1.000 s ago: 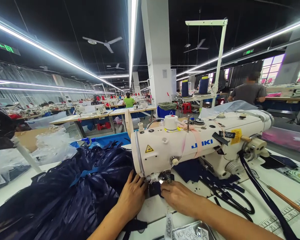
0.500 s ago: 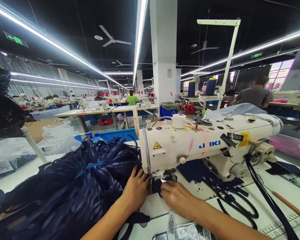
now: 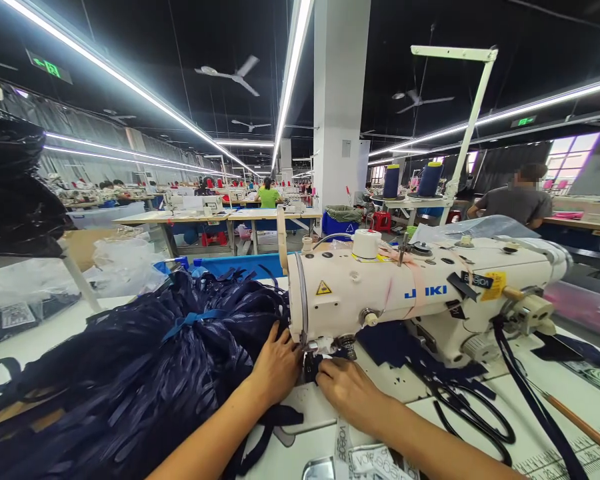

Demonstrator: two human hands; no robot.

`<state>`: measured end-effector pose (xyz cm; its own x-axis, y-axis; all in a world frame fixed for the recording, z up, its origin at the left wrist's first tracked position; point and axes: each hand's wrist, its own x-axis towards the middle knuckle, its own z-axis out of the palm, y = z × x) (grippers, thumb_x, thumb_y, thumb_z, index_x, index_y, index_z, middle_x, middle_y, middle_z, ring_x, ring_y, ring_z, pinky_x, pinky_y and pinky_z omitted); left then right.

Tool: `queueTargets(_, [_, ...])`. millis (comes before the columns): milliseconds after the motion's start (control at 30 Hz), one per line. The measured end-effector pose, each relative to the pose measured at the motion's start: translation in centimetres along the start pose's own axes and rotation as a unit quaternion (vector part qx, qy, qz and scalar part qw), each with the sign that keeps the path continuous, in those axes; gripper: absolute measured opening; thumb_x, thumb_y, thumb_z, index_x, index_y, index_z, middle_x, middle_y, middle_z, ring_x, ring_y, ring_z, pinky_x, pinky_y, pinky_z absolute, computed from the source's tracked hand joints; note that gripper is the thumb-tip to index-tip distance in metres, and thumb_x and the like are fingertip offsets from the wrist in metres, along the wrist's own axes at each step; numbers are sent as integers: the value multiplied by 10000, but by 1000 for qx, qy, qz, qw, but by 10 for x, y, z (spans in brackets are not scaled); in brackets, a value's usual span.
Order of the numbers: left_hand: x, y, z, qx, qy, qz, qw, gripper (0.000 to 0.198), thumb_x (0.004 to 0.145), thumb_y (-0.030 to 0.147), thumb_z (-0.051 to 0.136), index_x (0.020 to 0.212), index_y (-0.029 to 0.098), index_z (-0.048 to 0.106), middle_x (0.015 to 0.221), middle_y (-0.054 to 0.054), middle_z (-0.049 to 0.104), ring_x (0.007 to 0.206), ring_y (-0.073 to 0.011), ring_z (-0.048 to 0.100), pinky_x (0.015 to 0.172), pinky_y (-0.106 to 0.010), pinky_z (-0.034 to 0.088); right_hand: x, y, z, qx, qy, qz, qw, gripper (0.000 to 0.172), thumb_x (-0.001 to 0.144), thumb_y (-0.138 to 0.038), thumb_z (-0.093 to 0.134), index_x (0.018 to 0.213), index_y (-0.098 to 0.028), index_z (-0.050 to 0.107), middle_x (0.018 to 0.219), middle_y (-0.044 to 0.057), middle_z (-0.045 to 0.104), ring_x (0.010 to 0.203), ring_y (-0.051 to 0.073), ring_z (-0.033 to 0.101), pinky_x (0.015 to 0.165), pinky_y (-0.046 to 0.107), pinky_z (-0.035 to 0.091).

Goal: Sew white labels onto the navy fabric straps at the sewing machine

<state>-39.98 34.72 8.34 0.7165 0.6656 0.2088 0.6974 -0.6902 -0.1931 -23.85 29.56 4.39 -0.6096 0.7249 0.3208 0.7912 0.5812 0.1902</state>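
A person's two bare hands work at a cream-white sewing machine (image 3: 420, 293) that fills the centre and right of the frame. The left hand (image 3: 277, 367), at lower centre, lies spread and flat with its fingers pressed on navy fabric (image 3: 145, 373), just left of the machine's needle end. It grips nothing. The right hand (image 3: 350, 390), just right of it, rests knuckles up with its fingertips touching a small dark piece of cloth (image 3: 310, 367) under the needle; whether those fingers pinch the cloth or only press it cannot be told. The navy fabric is a large ruffled heap over the lower left of the frame, lying on the white table (image 3: 485, 390). Black-handled scissors (image 3: 475, 413) lie on the table at lower right, near the machine's base. Printed labels (image 3: 365, 460) lie at the bottom edge below the right wrist. Behind, at upper right, a seated person in a grey shirt (image 3: 520, 200) is at another table.
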Motion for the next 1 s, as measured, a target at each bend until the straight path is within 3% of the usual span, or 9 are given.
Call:
queueTargets(133, [2, 2, -3, 2, -11, -18, 1000, 233, 796, 166, 447, 933, 156, 635, 998, -109, 645, 1057, -258, 509, 976, -490, 293, -2, 8, -5, 11, -8, 3, 1000, 202, 736, 1, 448, 816, -131, 579, 855, 82, 592, 716, 186, 558, 571, 284, 410])
queueTargets(233, [-3, 7, -13, 19, -30, -35, 999, 251, 782, 144, 445, 945, 121, 635, 1010, -139, 641, 1060, -279, 513, 979, -504, 288, -5, 23, -10, 12, -22, 6, 1000, 190, 766, -14, 443, 814, -124, 590, 861, 78, 610, 800, 192, 559, 665, 284, 420])
queueTargets(400, [-44, 15, -28, -16, -90, 9, 996, 203, 767, 153, 458, 836, 183, 646, 903, -59, 670, 947, -231, 570, 997, -476, 276, -12, 41, -12, 42, -39, 19, 998, 181, 812, -86, 431, 855, -124, 603, 869, 85, 611, 852, 203, 546, 773, 319, 412])
queueTargets(533, [-84, 10, -27, 14, -24, 23, 999, 152, 723, 139, 505, 768, 207, 633, 748, -17, 638, 741, -193, 575, 927, -421, 335, -15, 41, -13, 67, -21, 32, 997, 180, 758, -112, 470, 871, -113, 611, 919, 97, 602, 889, 217, 529, 849, 342, 384])
queueTargets(633, [-98, 2, -40, 0, 26, 56, 998, 225, 741, 82, 431, 617, 212, 567, 658, 3, 592, 637, -162, 540, 804, -333, 394, -14, 38, -16, 59, -20, 45, 997, 193, 768, -115, 444, 857, -110, 615, 900, 97, 604, 870, 216, 529, 839, 340, 381])
queueTargets(733, [-89, 3, -64, -93, 58, 62, 992, 240, 825, 160, 363, 692, 222, 553, 683, 11, 584, 636, -143, 540, 623, -245, 411, -12, 36, -19, 47, -26, 49, 997, 199, 795, -128, 423, 846, -108, 614, 875, 96, 607, 830, 209, 536, 798, 334, 387])
queueTargets(833, [-63, 18, -72, -204, 119, -16, 971, 254, 851, 281, 345, 688, 210, 526, 658, 9, 566, 628, -138, 543, 581, -228, 405, -9, 34, -22, 35, -40, 46, 998, 188, 808, -150, 433, 843, -100, 611, 851, 103, 612, 805, 211, 540, 770, 336, 389])
queueTargets(900, [-44, 31, -60, -276, 104, -82, 952, 287, 839, 316, 323, 625, 202, 474, 630, -2, 556, 590, -145, 530, 561, -244, 396, -8, 34, -25, 31, -49, 45, 997, 172, 805, -170, 461, 846, -95, 610, 856, 111, 615, 822, 222, 540, 778, 342, 387])
queueTargets(1000, [-23, 39, -29, -340, 20, -124, 932, 293, 806, 353, 313, 592, 201, 443, 601, -15, 552, 567, -160, 518, 545, -262, 376, -11, 35, -33, 49, -60, 53, 996, 174, 815, -193, 482, 883, -102, 613, 885, 105, 616, 855, 221, 542, 822, 343, 374])
